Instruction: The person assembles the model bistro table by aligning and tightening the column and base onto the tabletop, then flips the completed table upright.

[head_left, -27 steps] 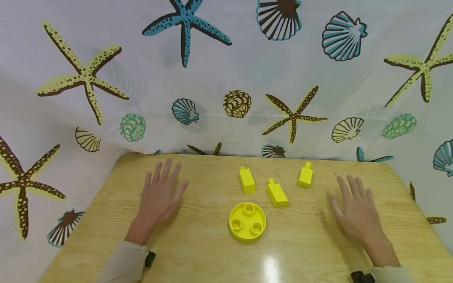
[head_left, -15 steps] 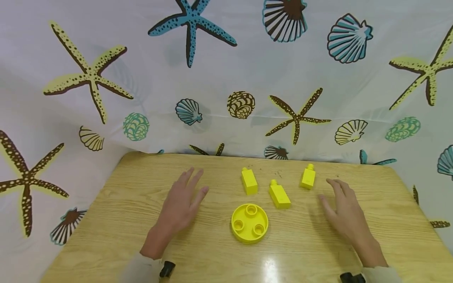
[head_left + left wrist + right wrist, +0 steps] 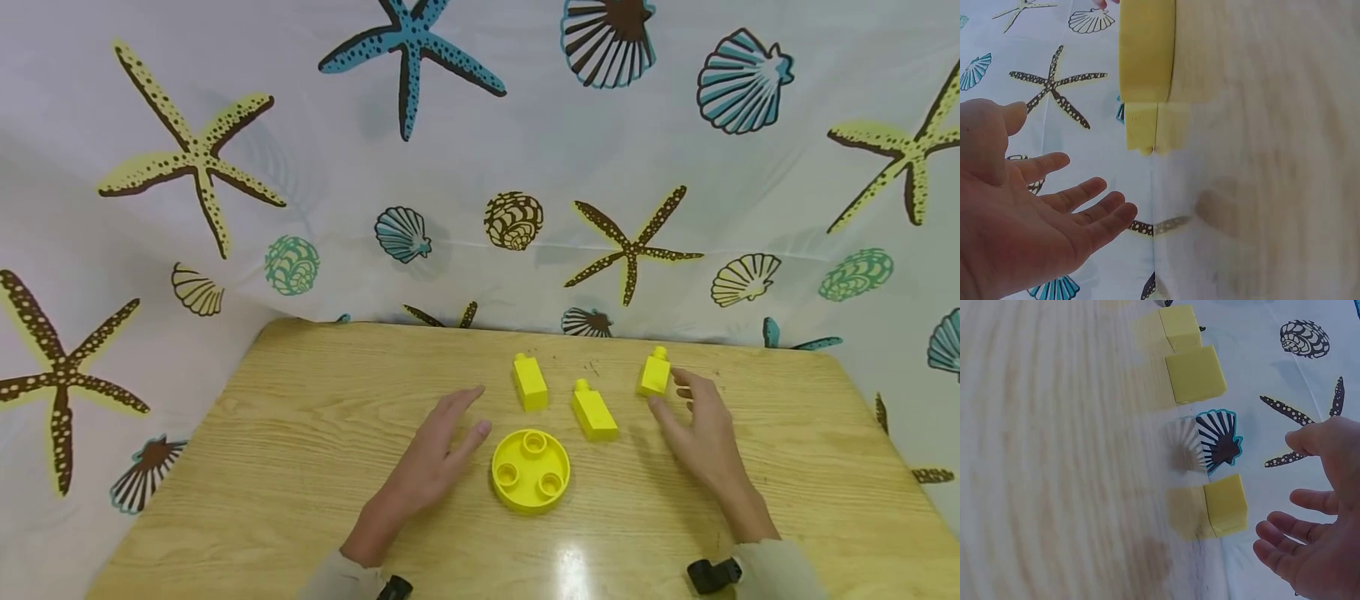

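In the head view, a shallow round yellow base (image 3: 529, 472) with three raised round sockets lies on the table. Behind it are three yellow blocks with a knob at one end: a left block (image 3: 531, 383), a middle block (image 3: 595, 415) and a right block (image 3: 655, 374). My left hand (image 3: 431, 454) hovers left of the base, fingers relaxed, holding nothing. Close to the right block, my right hand (image 3: 701, 437) has its thumb and fingers spread on its near right side. The right wrist view shows a gap between that hand and the nearest block (image 3: 1227, 506).
The wooden table (image 3: 300, 400) reflects a bright light near its front. A white cloth (image 3: 450, 167) printed with starfish and shells hangs along the table's back and sides. Dark straps with camera mounts (image 3: 712, 575) sit at the wrists.
Both hands have moved inward: the left rightwards toward the round base, the right leftwards to the right block. Their fingers are less spread than before. The yellow pieces stay in place.
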Tool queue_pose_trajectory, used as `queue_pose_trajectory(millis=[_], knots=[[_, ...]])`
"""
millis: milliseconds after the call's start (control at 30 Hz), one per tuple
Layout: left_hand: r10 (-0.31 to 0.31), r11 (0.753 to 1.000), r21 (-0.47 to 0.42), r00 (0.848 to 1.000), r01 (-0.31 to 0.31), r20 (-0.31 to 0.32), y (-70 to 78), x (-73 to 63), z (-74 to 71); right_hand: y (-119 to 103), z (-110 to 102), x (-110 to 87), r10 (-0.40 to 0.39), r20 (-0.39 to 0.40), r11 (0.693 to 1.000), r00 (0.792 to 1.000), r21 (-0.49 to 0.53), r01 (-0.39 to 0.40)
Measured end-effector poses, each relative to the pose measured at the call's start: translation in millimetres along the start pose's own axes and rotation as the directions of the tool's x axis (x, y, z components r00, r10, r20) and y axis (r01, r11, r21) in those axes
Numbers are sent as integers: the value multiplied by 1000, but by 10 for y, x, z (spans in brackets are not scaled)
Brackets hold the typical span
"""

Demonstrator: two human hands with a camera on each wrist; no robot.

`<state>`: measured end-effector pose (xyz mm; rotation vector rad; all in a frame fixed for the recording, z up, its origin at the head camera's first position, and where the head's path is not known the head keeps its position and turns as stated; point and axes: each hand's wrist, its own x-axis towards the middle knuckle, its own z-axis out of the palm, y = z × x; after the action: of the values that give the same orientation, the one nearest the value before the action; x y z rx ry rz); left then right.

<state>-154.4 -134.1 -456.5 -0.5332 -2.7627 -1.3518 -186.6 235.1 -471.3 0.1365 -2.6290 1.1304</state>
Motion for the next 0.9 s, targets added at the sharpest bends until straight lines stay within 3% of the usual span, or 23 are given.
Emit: queue_pose_trajectory(millis=[200, 400, 600, 900], knots=[[-40, 993, -103, 995, 49, 92, 55, 12, 147, 20, 57, 115, 76, -12, 996, 997, 41, -75], [-78, 980, -167, 979, 111, 188, 76, 37, 256, 63, 94, 270, 185, 22, 982, 983, 34, -185], [-59, 987, -129, 964, 95, 258, 96, 41, 315, 83, 167, 365, 236, 56, 970, 970, 47, -239], [-34, 999, 2, 966, 35, 257, 145, 62, 380, 118, 220, 432, 297, 39, 955, 954, 13, -298]])
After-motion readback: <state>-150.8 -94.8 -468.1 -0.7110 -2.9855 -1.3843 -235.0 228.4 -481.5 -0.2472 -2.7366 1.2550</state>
